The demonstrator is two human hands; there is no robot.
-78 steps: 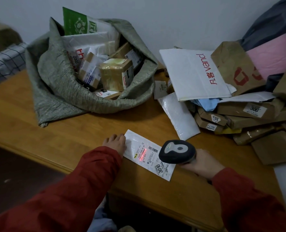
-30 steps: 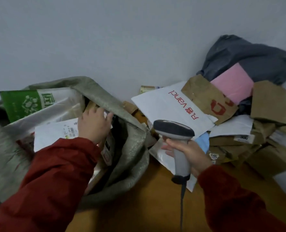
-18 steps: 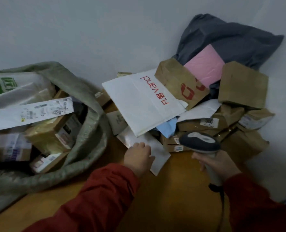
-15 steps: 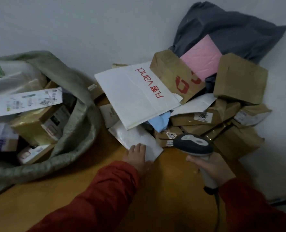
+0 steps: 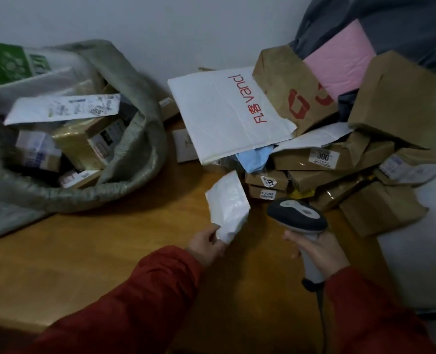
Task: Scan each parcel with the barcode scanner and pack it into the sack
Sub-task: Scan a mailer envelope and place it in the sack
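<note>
Pale wall (image 5: 160, 26) behind a wooden desk (image 5: 109, 251). On the left, a grey-green woven sack (image 5: 135, 180), mouth open and stuffed with parcels: long white labelled mailer (image 5: 61, 108) on top, tape-wrapped cardboard box (image 5: 84, 141) just below it. At far right, a heap of parcels (image 5: 314, 159): white Vancl mailer (image 5: 219, 116), brown boxes, pink mailer (image 5: 339, 54) against a dark grey bag (image 5: 390, 21). Near the middle, left hand (image 5: 205, 245) pinching the near corner of a small white poly mailer (image 5: 228, 205), held at a slant just beside the heap. To its right, right hand (image 5: 319, 249) wrapped round the handle of the barcode scanner (image 5: 297, 215), dark head close to the small mailer but apart from it, cable (image 5: 320, 310) trailing nearward. Red sleeves on both arms.
</note>
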